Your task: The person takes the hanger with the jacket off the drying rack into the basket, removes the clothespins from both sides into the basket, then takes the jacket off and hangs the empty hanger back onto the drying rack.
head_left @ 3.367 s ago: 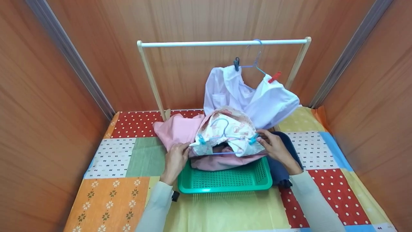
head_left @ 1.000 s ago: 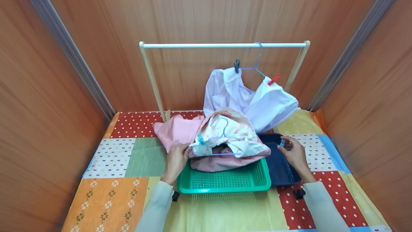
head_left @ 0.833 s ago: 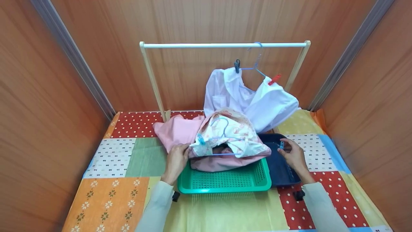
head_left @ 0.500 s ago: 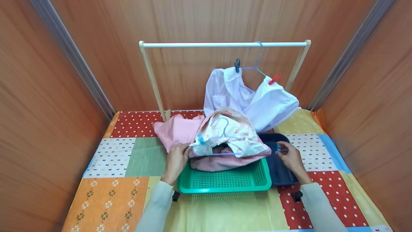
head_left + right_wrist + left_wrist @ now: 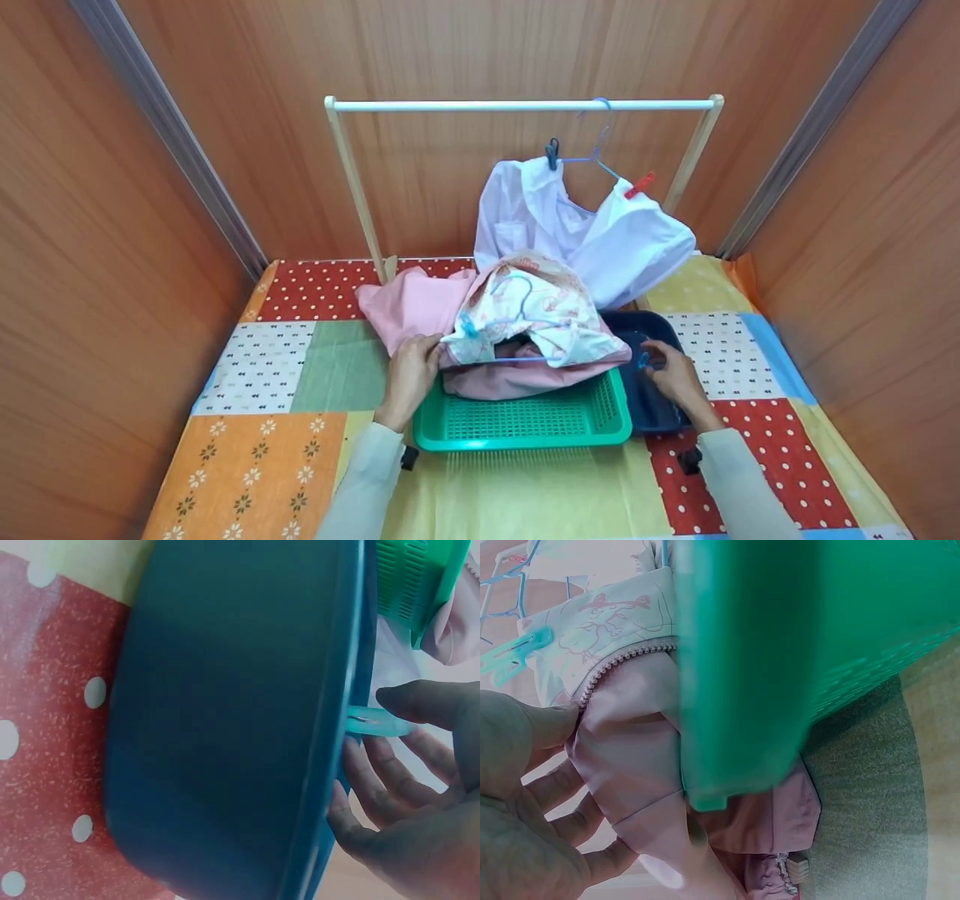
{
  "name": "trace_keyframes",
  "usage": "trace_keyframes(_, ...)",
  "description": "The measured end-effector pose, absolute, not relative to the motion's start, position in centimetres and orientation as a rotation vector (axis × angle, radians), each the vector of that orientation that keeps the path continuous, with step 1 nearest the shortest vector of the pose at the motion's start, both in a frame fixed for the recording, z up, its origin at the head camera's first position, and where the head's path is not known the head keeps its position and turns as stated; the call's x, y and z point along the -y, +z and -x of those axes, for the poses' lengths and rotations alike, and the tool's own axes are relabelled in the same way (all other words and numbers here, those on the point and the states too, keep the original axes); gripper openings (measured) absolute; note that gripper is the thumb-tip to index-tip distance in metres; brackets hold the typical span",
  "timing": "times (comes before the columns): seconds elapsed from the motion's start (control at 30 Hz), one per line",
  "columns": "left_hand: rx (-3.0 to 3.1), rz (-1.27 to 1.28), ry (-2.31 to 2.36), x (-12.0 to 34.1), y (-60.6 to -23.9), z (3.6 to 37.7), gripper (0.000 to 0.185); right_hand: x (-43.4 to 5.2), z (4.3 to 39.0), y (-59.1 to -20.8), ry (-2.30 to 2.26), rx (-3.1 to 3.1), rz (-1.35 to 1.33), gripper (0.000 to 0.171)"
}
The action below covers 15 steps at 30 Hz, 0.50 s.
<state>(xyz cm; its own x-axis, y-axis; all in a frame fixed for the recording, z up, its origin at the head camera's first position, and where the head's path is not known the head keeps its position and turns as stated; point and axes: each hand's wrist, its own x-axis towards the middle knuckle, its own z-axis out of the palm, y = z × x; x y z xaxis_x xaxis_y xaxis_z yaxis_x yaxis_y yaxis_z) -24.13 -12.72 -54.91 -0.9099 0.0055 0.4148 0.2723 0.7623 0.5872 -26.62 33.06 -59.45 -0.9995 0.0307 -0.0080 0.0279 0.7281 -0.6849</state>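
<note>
While hands (image 5: 409, 375) grip pink garment (image 5: 412, 304) and clip (image 5: 643, 361): patchwork cloth (image 5: 262, 367) (wood-panelled walls (image 5: 112, 300)).

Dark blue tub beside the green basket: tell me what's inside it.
Over the dark blue tub, the right hand pinches a light-blue clothespin. The hand covers much of the interior; other contents cannot be seen.

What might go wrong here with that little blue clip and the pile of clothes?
The right hand pinches the blue clip lightly over the dark tub; it may slip in. The patterned garment has one clip showing on its hanger, so it might slide. The left hand holding the pink garment steadies the heap.
</note>
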Motion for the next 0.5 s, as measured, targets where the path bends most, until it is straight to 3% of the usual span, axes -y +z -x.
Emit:
trace_keyframes(0.23, 2.577, 0.198, -0.956, 12.7, -54.9, 24.1, 0.019, -32.9, 26.4, -58.2, 1.155, 2.849, 0.006, 0.042)
trace_keyframes(0.5, 2.579, 0.205, -0.942, 12.7, -55.0, 24.2, 0.018, -31.0, 24.9, -53.6, 1.155, 2.651, -0.113, 0.032)
